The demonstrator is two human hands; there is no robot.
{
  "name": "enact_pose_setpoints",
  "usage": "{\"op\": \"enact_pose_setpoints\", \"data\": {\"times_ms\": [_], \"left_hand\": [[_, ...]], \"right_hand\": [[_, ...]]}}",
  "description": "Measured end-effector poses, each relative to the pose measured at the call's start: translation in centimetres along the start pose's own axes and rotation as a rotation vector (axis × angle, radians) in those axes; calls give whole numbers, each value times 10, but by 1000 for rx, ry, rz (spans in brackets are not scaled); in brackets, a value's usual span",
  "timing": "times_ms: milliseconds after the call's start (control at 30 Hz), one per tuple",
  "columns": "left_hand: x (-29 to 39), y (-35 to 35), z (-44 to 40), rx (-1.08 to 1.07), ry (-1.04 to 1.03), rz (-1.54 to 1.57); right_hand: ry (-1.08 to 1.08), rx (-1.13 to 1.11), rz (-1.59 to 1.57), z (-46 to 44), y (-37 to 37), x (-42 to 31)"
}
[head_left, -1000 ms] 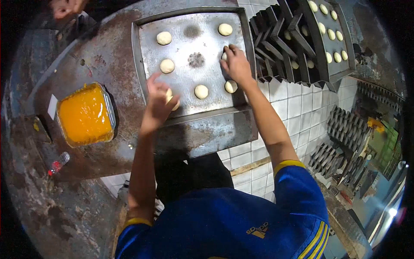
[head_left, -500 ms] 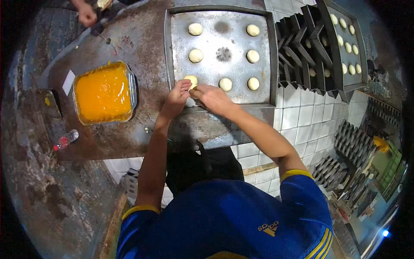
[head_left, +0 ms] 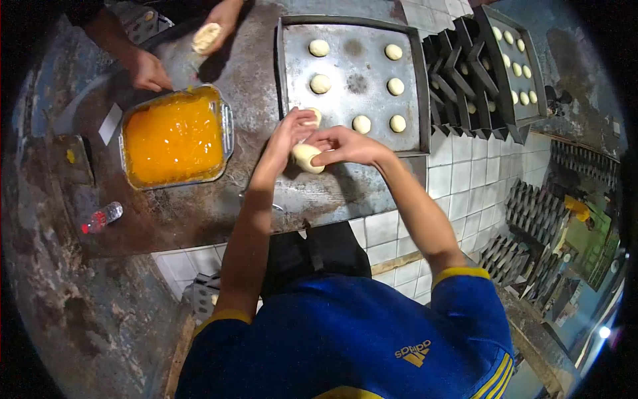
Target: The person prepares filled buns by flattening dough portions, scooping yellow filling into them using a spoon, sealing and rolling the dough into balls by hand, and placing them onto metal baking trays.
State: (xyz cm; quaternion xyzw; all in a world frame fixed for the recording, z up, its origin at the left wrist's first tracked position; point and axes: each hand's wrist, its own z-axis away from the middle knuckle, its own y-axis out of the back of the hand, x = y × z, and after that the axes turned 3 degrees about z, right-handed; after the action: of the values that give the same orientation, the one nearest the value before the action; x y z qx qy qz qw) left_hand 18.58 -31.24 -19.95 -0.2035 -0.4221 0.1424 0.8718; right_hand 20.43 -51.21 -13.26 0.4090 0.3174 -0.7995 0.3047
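Over the near left corner of the metal tray [head_left: 345, 147], my right hand [head_left: 342, 146] grips a pale dough ball [head_left: 308, 158] between thumb and fingers. My left hand [head_left: 288, 136] is just left of it, its fingers apart, beside another dough ball [head_left: 311, 118] in the tray's near left corner. Whether the left fingertips touch that ball I cannot tell. Several more round dough balls [head_left: 320, 84] lie spaced along the tray's left, near and right sides.
A glass dish [head_left: 174, 136] of orange filling stands left of the tray. Beyond it are a co-worker's hands [head_left: 149, 72], one holding filled dough [head_left: 207, 38]. Stacked trays [head_left: 465, 76] stand at the right; a bottle [head_left: 103, 217] lies at the left.
Both hands were together at the tray's corner ball; now the right hand holds a dough ball nearer my body. The co-worker's hands have come closer to the dish. The view has shifted slightly.
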Motion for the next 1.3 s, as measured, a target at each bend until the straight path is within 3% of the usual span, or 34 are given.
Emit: {"op": "enact_pose_setpoints", "data": {"times_ms": [67, 133, 200, 300, 367, 400, 467, 500, 533, 567, 600, 667, 700, 767, 933, 1000, 1033, 1067, 1100, 1133, 1167, 1200, 1300], "left_hand": [[21, 3, 45, -122, -115, 79], [35, -3, 87, 12, -274, 93], [56, 2, 120, 142, -460, -147], [86, 23, 152, 349, -635, -209], [102, 40, 168, 405, -731, -252], [113, 46, 180, 411, -755, -200], [129, 58, 199, 419, -784, -149], [134, 63, 205, 399, -828, -94], [138, 70, 210, 380, -872, -37], [138, 88, 212, 332, -809, -70], [141, 86, 220, 471, -696, 179], [165, 106, 249, -161, -633, 455], [169, 112, 257, -164, -640, 459], [171, 123, 268, 38, -628, 113], [161, 148, 272, 165, -679, 151], [158, 153, 277, 81, -522, 426], [135, 169, 256, 104, -627, 182], [117, 185, 244, -26, -627, -4], [100, 200, 232, -156, -646, -188], [93, 196, 241, -254, -628, -218], [72, 198, 251, -165, -748, -155], [80, 192, 258, -86, -850, -362], [80, 203, 268, -138, -716, -285]], "right_hand": [[213, 277, -67, 9, -38, -18], [269, 559, 83, 0, -81, -32], [298, 725, 130, -15, -132, -52], [299, 724, 58, -35, -192, -78], [634, 663, -76, -51, -222, -91], [636, 654, -76, -60, -234, -98], [676, 875, 352, -80, -253, -110], [594, 854, 82, -90, -268, -113], [667, 860, 81, -101, -275, -116], [644, 861, 36, -105, -282, -122], [621, 859, -10, -110, -290, -131], [645, 778, -151, -113, -297, -144], [642, 752, -135, -112, -298, -149], [632, 726, -112, -111, -301, -157], [467, 703, 160, -109, -308, -171], [398, 615, 128, -101, -314, -183], [332, 449, 111, -92, -320, -193], [267, 285, 90, -87, -326, -196], [196, 290, 164, -87, -328, -192], [392, 424, 441, -92, -330, -180], [339, 528, 557, -95, -324, -170], [282, 629, 672, -99, -314, -158], [-106, 684, 500, -122, -274, -68]]}}
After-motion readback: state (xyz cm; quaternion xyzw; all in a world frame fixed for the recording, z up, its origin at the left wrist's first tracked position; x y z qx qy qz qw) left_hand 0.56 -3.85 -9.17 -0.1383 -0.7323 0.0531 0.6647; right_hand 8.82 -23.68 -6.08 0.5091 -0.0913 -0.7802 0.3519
